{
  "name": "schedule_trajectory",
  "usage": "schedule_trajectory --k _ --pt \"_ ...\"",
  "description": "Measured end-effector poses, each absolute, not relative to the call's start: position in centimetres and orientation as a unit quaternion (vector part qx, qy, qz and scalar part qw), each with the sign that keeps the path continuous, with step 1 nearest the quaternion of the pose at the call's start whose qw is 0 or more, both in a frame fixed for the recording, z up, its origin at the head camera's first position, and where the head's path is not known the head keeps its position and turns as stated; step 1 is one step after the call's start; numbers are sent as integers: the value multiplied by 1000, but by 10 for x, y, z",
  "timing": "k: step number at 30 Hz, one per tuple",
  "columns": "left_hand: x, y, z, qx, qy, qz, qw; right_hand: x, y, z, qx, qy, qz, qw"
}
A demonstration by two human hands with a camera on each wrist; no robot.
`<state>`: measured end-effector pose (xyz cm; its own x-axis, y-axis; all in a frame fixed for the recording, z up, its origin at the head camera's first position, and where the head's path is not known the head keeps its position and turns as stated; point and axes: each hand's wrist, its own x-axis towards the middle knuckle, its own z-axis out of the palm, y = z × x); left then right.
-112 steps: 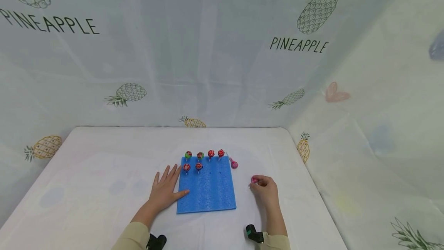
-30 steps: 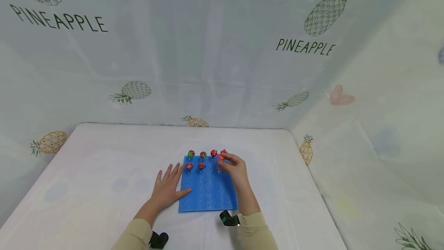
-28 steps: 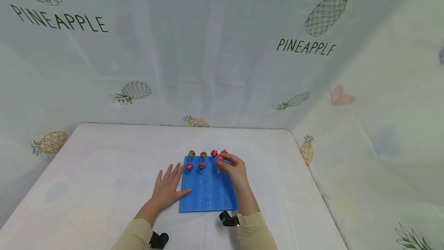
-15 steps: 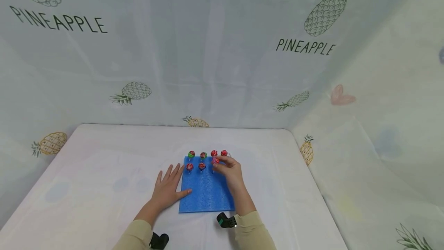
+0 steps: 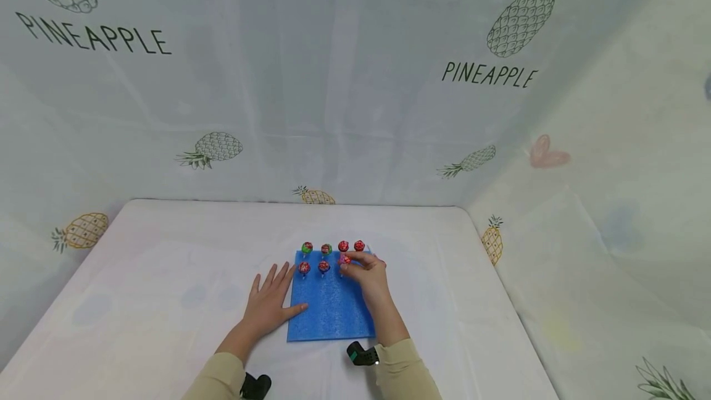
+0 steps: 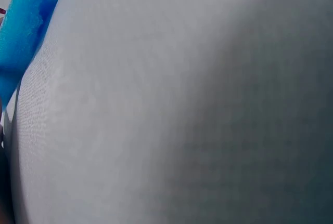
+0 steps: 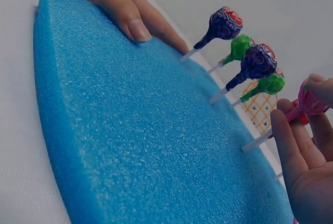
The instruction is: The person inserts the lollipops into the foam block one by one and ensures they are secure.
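My right hand (image 5: 369,279) pinches a pink-wrapped lollipop (image 7: 310,99) by its head over the second row of the blue foam board (image 5: 328,313). In the right wrist view its white stick meets the foam, upright but leaning slightly. My left hand (image 5: 269,301) lies with fingers spread at the board's left edge, its thumb on top. Standing in the foam are a back row of green-and-red lollipops (image 5: 307,247) and red lollipops (image 5: 343,245), and two dark-blue-and-red lollipops (image 7: 259,62) in the second row.
Just right of the board, a sliver of another pink lollipop (image 5: 383,261) shows behind my right hand. The board lies on a white-covered table (image 5: 183,264). A pineapple-print cloth (image 5: 300,79) hangs behind and at the right.
My right hand has carried the pink lollipop from the table at the right onto the board, then shifted slightly left along the second row. The left hand has stayed in place.
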<state>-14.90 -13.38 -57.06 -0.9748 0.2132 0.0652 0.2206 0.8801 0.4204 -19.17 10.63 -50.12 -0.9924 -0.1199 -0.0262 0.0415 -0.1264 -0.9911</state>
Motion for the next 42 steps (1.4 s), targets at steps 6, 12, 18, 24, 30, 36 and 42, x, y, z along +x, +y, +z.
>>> schedule_trajectory --k 6,12,18,24,30,36,42 --pt "-149 -134 -571 -112 -969 -218 3 -202 107 -523 -16 656 -753 55" --pt "-149 -134 -571 -111 -969 -220 3 -204 104 -529 -4 661 -749 44" --pt "-150 -134 -572 -110 -969 -219 2 -198 103 -516 -3 662 -748 49" --pt "-150 -134 -572 -108 -969 -221 1 -189 103 -500 -5 661 -747 63" --pt "-149 -134 -572 -108 -969 -222 8 -188 102 -501 -1 667 -743 59" --pt "-148 -134 -571 -111 -967 -229 22 -193 102 -514 8 659 -749 62" --pt "-149 -134 -572 -110 -968 -224 5 -199 101 -534 27 657 -751 60"
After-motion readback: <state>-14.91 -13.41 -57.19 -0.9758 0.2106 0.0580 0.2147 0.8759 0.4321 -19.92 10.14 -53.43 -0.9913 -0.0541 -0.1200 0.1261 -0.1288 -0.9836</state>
